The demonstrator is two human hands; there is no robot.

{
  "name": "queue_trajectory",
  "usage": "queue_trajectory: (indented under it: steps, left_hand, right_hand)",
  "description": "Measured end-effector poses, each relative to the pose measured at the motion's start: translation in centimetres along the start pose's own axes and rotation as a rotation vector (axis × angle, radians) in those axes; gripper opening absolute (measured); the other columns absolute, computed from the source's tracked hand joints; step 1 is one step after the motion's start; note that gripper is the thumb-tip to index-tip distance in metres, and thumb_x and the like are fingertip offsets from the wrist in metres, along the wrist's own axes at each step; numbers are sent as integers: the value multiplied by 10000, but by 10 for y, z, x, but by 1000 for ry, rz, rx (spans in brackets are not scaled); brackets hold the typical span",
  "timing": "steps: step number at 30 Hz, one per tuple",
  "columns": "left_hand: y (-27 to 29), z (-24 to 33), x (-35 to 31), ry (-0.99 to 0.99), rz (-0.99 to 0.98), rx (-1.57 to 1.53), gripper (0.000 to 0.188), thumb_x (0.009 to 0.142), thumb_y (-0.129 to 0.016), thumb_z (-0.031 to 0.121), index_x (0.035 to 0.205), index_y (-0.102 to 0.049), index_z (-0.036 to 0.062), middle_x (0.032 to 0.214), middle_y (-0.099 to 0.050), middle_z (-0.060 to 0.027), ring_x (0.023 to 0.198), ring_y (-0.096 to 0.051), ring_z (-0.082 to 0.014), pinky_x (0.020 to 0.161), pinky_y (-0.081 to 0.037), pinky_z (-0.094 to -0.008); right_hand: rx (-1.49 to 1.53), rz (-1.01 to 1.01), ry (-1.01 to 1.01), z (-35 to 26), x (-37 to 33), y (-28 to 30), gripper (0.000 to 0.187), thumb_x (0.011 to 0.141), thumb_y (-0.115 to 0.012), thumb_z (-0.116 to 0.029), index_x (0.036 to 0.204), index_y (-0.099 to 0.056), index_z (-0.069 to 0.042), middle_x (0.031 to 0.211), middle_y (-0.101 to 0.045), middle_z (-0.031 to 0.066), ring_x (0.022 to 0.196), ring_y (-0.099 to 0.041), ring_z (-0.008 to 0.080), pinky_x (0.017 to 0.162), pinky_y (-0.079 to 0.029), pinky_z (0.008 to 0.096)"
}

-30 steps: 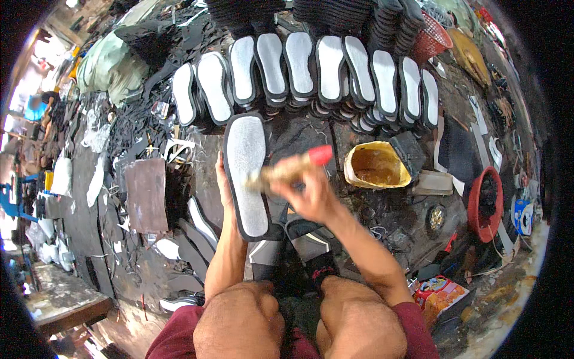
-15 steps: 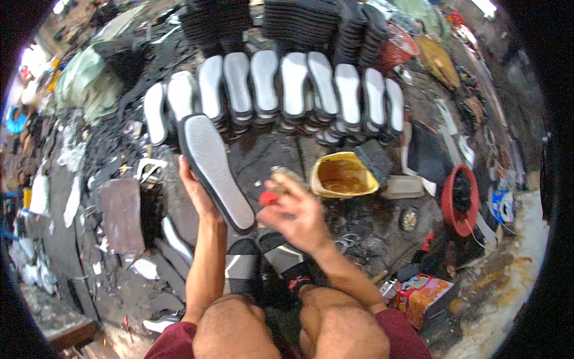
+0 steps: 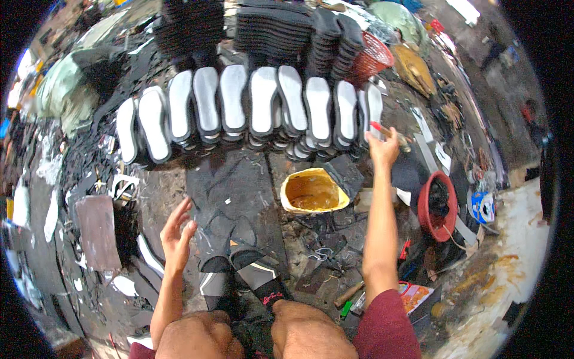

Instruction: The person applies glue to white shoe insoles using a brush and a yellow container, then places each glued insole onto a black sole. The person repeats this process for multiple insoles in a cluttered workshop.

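The person sits on the floor [image 3: 239, 179] with bare knees at the lower edge and both arms stretched forward. The right hand [image 3: 382, 149] reaches far out to the right end of a row of soles [image 3: 251, 107], fingers curled around a red-handled brush [image 3: 388, 133], whose tip points toward the last sole [image 3: 373, 107] in the row. That sole stands just beside the hand, leaning against its neighbour; whether the brush touches it I cannot tell. The left hand [image 3: 178, 233] hovers over the dark floor near the left knee, palm turned inward, fingers spread and holding nothing. The soles, pale grey with black rims, lie overlapped side by side in a long curved line, and behind them rise stacks of black soles [image 3: 269, 27]. Between the two arms, just below the row, sits a yellow tub of glue [image 3: 312, 190], open, with brownish paste inside. To the right of the right forearm stands a red bucket [image 3: 439, 206], and a red basket [image 3: 373, 57] sits by the far stacks.
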State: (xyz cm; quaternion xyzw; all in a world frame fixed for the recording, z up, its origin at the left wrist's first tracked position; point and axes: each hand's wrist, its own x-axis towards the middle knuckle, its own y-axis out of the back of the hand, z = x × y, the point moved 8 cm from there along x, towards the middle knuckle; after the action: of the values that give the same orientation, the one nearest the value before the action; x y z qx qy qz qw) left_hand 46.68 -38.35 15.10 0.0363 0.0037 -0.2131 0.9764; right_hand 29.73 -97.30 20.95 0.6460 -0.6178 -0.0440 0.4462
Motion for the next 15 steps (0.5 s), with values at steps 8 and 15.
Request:
queue_trajectory:
  steps: [8,15]
  left_hand:
    - [107,-110,-175,348,362,300,396,882,-749,151,1265,-684,76,1099,-728,-101,920,-677,-153,854,-536,-297]
    - [220,-104,-235,393,1021,321,388,852,-783,150,1204,-683,21,912,-659,1,726,-525,-58,669,-447,-219]
  right_hand:
    - [177,-425,-162,89,53,-38,938,688,-918,-392,1426,-497,6,1452,-510,215,1300,-523,295,1105,-379,411]
    - [324,-262,179,-37,-50,36,656,853,-819,-172,1401,-504,5,1361,-600,174,1204,-587,247,1038,-452,359]
